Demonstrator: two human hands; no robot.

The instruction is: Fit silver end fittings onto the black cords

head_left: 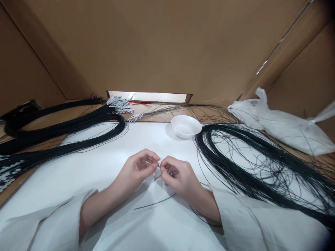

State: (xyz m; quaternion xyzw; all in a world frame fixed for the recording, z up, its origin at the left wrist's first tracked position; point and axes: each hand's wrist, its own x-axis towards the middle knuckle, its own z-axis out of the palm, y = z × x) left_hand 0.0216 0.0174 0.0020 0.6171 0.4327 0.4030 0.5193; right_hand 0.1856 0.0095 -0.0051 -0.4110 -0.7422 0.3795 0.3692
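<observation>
My left hand (pixel 140 168) and my right hand (pixel 176 176) meet fingertip to fingertip over the white sheet (pixel 86 167) in the middle. Both are closed in a pinch. Between them is the end of a thin black cord (pixel 157 202), which trails back toward me under my right wrist. My left fingers pinch something tiny at the cord's tip that I cannot make out. A small white bowl (pixel 185 126) stands just beyond my hands.
A loose coil of black cords (pixel 251 164) spreads at the right. Bundled black cords (pixel 65 134) with silvery end pieces (pixel 119 104) lie at the left. A white plastic bag (pixel 277 122) sits far right. Cardboard walls (pixel 162 45) enclose the workspace.
</observation>
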